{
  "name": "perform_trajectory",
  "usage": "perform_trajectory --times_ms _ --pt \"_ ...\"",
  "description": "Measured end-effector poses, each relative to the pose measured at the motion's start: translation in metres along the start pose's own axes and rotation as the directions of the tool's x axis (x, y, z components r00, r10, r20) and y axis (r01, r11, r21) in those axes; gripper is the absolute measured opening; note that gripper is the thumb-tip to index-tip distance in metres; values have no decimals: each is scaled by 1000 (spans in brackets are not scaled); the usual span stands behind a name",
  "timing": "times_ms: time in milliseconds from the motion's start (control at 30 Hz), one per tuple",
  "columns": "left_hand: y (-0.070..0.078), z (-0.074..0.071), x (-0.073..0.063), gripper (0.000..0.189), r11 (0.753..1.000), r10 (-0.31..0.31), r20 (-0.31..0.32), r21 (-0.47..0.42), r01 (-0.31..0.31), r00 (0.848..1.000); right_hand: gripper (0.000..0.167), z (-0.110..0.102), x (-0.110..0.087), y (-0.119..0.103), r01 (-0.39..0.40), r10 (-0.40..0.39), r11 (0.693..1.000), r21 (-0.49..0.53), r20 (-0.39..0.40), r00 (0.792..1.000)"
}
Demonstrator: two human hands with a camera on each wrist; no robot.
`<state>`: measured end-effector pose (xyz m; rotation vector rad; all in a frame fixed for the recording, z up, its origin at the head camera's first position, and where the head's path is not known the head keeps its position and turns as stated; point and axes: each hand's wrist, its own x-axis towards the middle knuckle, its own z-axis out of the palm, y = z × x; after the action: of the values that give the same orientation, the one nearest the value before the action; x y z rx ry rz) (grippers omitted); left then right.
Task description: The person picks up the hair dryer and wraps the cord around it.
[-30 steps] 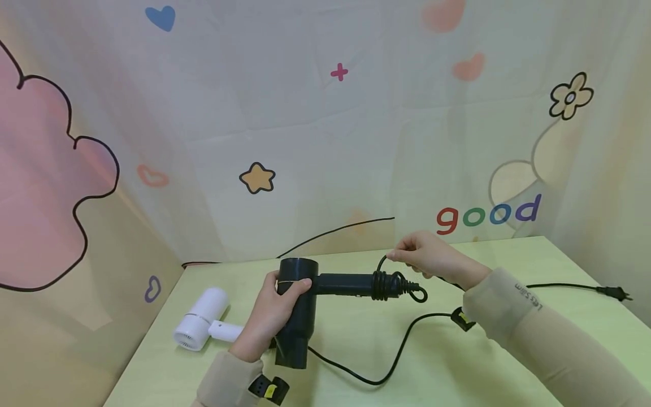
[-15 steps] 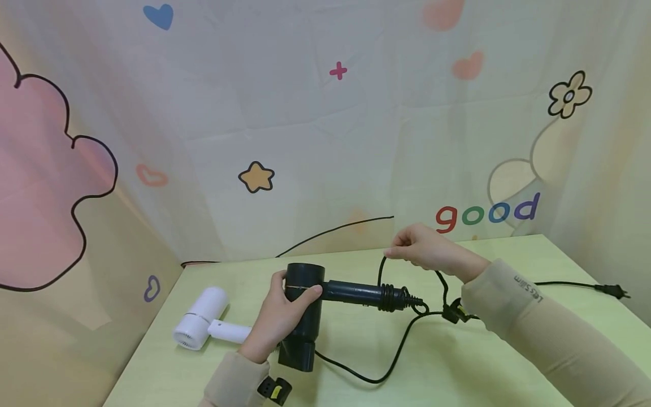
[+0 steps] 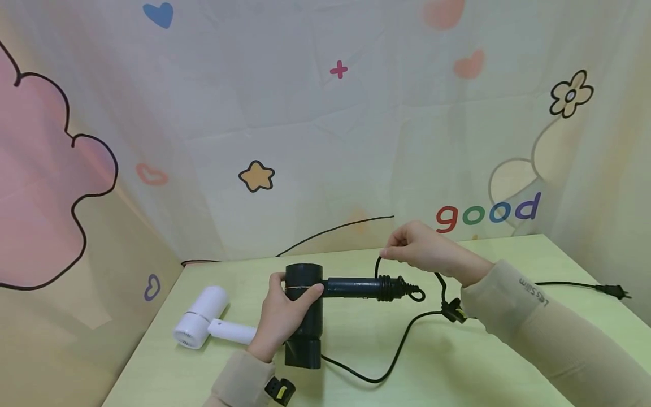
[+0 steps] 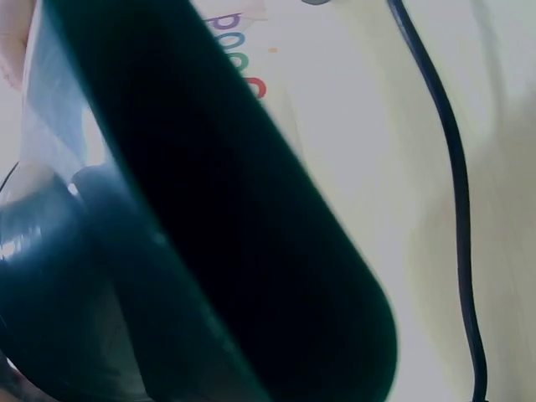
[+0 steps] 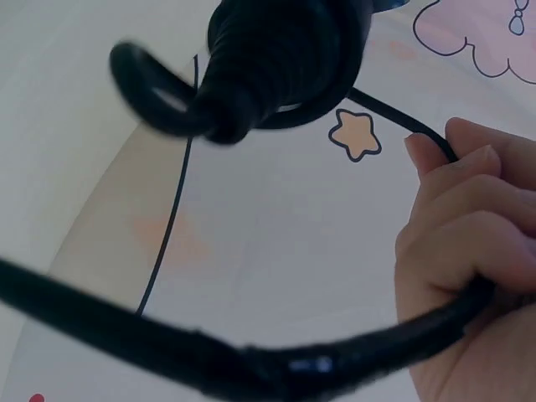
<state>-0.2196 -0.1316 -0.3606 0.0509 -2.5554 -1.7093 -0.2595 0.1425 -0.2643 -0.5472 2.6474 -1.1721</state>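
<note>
My left hand grips the barrel of a black hair dryer, thumb across its front, above the table. The dryer's handle points right, roughly level, with its black cord wound in several turns round the handle's end. Up and right of these coils, my right hand pinches the cord. In the right wrist view, the cord runs taut from the handle to the fingertips, and another stretch passes under the curled fingers. The dryer's dark nozzle fills much of the left wrist view, hiding the left hand.
A white hair dryer lies on the pale green table at left, its handle end behind my left wrist. A black cable curves across the table towards the right. A plug lies near the right edge. A patterned curtain stands behind.
The black dryer has shifted slightly right; its handle tipped down and is level again. My right hand has moved slightly up and left, still pinching the cord.
</note>
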Motion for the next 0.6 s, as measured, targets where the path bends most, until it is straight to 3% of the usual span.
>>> perform_trajectory --times_ms 600 --pt "-1 8 7 77 999 3 -136 46 3 991 24 13 -12 -10 -39 41 998 43 -51 998"
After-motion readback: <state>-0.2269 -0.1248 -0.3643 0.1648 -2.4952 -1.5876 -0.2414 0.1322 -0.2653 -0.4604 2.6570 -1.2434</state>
